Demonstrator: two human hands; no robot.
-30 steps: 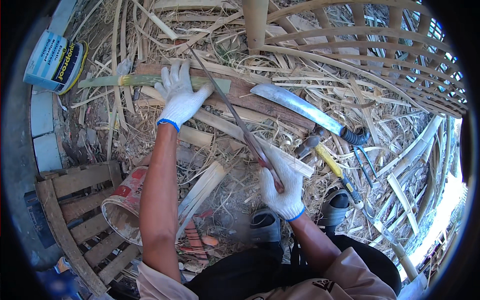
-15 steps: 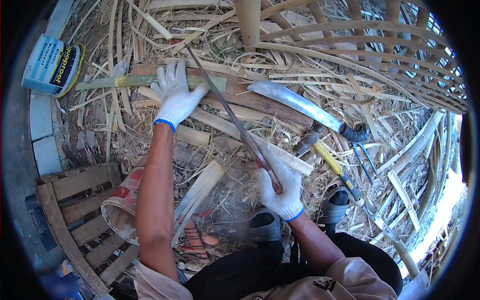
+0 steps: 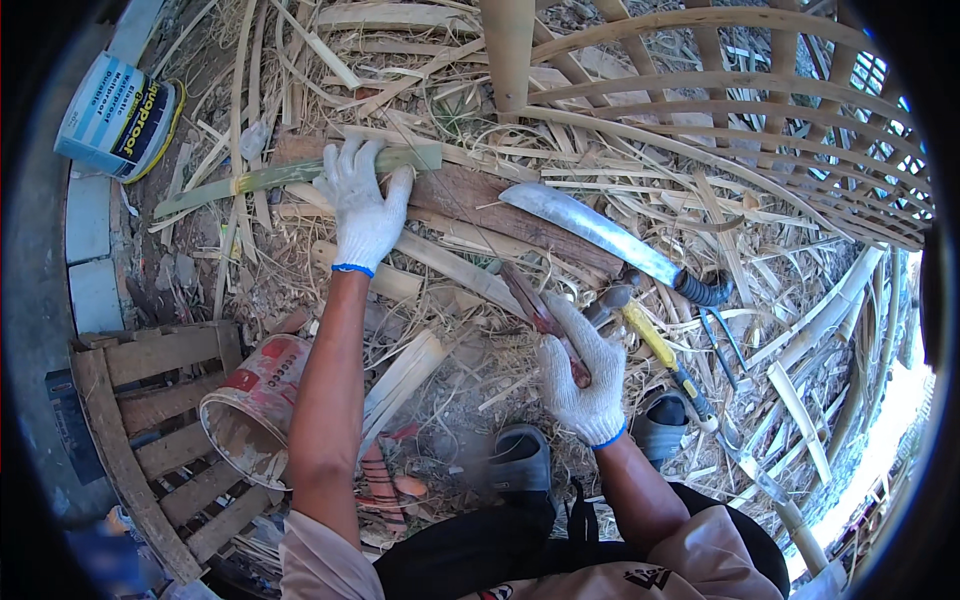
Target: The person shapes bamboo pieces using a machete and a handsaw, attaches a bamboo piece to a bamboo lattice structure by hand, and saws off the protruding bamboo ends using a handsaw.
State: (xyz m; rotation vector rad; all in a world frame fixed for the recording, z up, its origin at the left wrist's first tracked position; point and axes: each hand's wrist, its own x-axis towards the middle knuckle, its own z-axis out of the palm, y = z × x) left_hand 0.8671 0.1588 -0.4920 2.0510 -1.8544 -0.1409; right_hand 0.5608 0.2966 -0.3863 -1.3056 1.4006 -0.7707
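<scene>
My left hand (image 3: 366,212), in a white knitted glove, holds a green bamboo strip (image 3: 280,176) down on a brown wooden board (image 3: 470,198). Its fingers lie over the strip, whose right end sticks out past the thumb. A similar glove covers my right hand (image 3: 585,375), which is closed around the brown handle (image 3: 532,298) of what looks like a hand saw. Its thin blade (image 3: 447,195), almost edge-on, slants up and left past the strip's right end. Whether it touches the strip I cannot tell.
A curved machete (image 3: 590,230) lies right of the board, and a yellow-handled hammer (image 3: 650,335) nearer me. Split bamboo and shavings cover the ground. Around stand a woven bamboo frame (image 3: 690,105), a blue-white bucket (image 3: 110,120), a tipped paint-stained bucket (image 3: 265,385) and a slatted crate (image 3: 160,410).
My right hand has moved slightly right and nearer me, and the blade has turned from its flat side to nearly edge-on. My left hand has shifted a little right along the strip.
</scene>
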